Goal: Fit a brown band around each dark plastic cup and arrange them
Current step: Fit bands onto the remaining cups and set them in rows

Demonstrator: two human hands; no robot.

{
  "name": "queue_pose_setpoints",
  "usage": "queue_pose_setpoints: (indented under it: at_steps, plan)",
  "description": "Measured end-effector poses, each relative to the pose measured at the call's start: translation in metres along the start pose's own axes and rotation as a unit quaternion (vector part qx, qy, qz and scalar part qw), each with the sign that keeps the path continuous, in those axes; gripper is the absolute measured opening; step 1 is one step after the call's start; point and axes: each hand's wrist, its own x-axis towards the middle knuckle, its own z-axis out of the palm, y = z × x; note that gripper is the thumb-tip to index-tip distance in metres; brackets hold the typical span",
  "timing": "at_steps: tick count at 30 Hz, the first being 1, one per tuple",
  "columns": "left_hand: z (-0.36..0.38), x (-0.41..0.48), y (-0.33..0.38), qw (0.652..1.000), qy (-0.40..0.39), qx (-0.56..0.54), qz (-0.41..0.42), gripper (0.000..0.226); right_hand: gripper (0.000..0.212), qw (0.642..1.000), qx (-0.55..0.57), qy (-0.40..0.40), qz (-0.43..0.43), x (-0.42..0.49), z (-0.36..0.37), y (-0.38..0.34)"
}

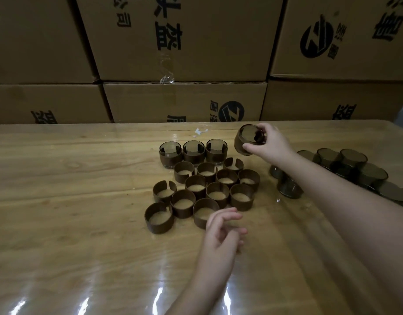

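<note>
Gripping a banded dark plastic cup (246, 142), tilted, in right hand (273, 144) fingers just beside the row of three banded cups (193, 153); left hand (221, 230) slack, empty, near loose brown split-ring bands (205, 189). Next, probably: stand it fourth.

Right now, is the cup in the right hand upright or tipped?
Tipped: the right hand holds the cup with its mouth facing the camera.

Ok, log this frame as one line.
right hand: holds tilted banded cup right of finished row | left hand: holds nothing, near loose bands | bare cups: far right
</note>
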Motion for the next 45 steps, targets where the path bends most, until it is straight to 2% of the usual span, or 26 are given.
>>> queue_pose_setpoints:
  at_steps: [5, 11, 18, 29, 41, 43, 45]
  plan:
    - [-0.002, 0.001, 0.0, 1.0, -0.014, 0.012, 0.002, 0.034, 0.073, 0.999, -0.036, -0.023, 0.015, 0.036, 0.027, 0.014]
    - [-0.002, 0.003, 0.0, 1.0, -0.019, 0.008, 0.019, 0.035, 0.073, 0.993, -0.033, -0.106, 0.043, 0.049, 0.048, 0.024]
    - [-0.003, 0.005, -0.003, 0.999, -0.022, 0.017, 0.025, 0.034, 0.075, 0.981, -0.085, -0.175, -0.001, 0.061, 0.034, 0.027]
    - [-0.002, 0.004, -0.004, 0.999, -0.018, 0.014, 0.027, 0.03, 0.078, 0.975, -0.143, -0.171, -0.006, 0.053, 0.045, 0.026]
    - [-0.003, 0.003, -0.002, 1.0, -0.017, 0.01, 0.009, 0.03, 0.076, 0.981, -0.108, -0.162, 0.014, 0.047, 0.042, 0.028]
    - [-0.003, 0.003, -0.002, 1.0, -0.009, -0.002, -0.006, 0.029, 0.067, 0.987, -0.108, -0.12, -0.003, 0.04, 0.035, 0.023]
    - [-0.004, 0.002, 0.0, 1.0, 0.004, -0.01, -0.027, 0.028, 0.053, 0.997, -0.069, -0.04, -0.014, 0.023, 0.023, 0.015]
